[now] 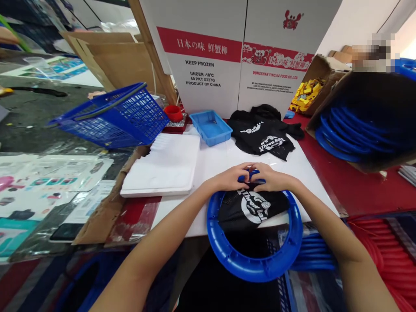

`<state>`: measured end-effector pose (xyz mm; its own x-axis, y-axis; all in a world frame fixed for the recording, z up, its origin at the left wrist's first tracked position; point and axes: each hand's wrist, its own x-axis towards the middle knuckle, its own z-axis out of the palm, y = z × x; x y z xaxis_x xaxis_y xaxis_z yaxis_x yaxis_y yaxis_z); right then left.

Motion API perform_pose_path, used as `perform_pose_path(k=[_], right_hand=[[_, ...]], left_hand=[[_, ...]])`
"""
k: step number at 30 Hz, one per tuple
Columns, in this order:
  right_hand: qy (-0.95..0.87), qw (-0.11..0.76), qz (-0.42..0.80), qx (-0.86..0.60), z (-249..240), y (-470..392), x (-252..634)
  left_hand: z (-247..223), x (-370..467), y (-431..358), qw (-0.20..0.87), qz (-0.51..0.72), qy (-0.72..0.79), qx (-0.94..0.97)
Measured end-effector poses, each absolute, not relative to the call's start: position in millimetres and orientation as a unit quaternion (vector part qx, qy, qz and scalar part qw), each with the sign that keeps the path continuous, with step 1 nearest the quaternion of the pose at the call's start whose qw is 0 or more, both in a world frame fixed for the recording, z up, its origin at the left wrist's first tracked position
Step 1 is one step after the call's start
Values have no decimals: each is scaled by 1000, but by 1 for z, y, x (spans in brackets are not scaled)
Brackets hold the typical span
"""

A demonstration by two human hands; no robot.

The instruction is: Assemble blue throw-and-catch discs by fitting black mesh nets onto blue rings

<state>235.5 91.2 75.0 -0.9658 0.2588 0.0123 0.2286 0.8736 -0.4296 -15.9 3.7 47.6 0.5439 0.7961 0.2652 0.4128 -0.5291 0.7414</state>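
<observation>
A blue plastic ring hangs over the near edge of the white work surface. Black printed fabric reading "Throw Ball" lies inside the ring's upper half. My left hand curls its fingers round the far rim of the ring. Close beside it, my right hand grips the same rim, its fingertips near those of the left. Part of the rim and any fabric edge under the fingers are hidden. More black printed pieces lie in a pile beyond my hands.
A light blue tray and a white foam lid lie beyond and left. Further left leans a blue basket. At right are a carton of blue rings, yellow parts and red rings. White cartons stand behind.
</observation>
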Motion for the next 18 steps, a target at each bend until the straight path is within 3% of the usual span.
perform_pose_path(k=[8, 13, 18], right_hand=[[-906, 120, 393, -105, 70, 89, 241], [-885, 190, 380, -193, 64, 84, 242], [-875, 163, 398, -224, 62, 88, 241]], left_hand=[[47, -8, -2, 348, 305, 465, 755], [48, -4, 1, 375, 344, 472, 720], [48, -1, 1, 369, 366, 486, 703]])
